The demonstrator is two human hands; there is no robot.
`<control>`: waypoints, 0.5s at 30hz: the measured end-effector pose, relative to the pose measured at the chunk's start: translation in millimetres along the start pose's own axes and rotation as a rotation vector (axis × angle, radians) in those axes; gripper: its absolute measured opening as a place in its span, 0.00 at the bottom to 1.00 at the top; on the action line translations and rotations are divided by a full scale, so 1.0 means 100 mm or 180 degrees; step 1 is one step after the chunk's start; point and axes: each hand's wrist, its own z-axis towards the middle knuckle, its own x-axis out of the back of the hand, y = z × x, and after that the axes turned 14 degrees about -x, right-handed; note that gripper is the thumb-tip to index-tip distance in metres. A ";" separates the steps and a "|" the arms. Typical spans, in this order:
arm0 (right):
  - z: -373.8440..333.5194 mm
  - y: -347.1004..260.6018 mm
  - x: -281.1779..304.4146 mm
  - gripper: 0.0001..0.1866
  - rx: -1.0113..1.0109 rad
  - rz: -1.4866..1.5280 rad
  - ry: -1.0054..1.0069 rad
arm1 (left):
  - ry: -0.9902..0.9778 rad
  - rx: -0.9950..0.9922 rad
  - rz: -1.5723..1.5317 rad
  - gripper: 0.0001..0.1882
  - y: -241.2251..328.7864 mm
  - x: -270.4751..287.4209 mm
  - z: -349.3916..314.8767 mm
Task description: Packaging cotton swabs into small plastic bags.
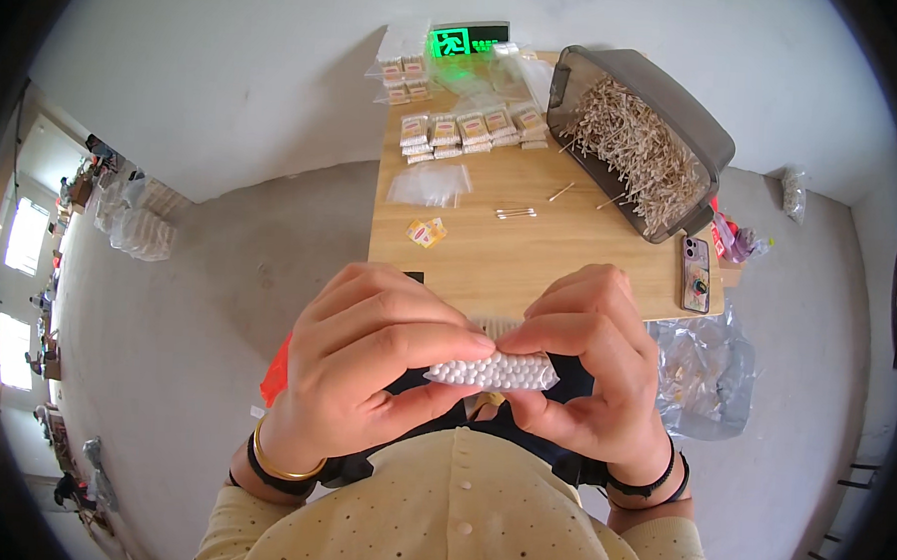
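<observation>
Close in front of my chest, both hands grip a clear packet of cotton swabs (495,372), its many white tips facing me. My left hand (376,342) pinches the left end, thumb below and fingers on top. At the other end my right hand (601,347) holds it the same way, and the two index fingers nearly meet at the upper edge. Beyond, on the wooden table (469,266), lie several loose cotton swabs (516,214), small yellow-and-white label cards (427,232) and a stack of clear plastic bags (430,185).
A grey bin (638,60) heaped with loose swabs stands at the table's back right. Rows of filled swab packets (473,130) sit at the back left, near a lit green exit sign (467,41). A phone (696,276) lies by the right edge. Clear plastic sheeting (705,376) is beside the table.
</observation>
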 end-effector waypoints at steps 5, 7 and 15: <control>0.05 -0.01 -0.06 0.17 0.0027 -0.0096 -0.0094 | 0.0015 -0.0125 -0.0075 0.13 -0.07 0.04 -0.07; 0.07 -0.04 -0.10 0.17 0.0004 -0.0112 -0.0110 | 0.0054 -0.0105 -0.0126 0.12 -0.09 0.05 -0.11; 0.08 -0.16 -0.23 0.15 0.0103 -0.0226 -0.0086 | 0.0111 -0.0023 -0.0360 0.11 -0.09 0.17 -0.22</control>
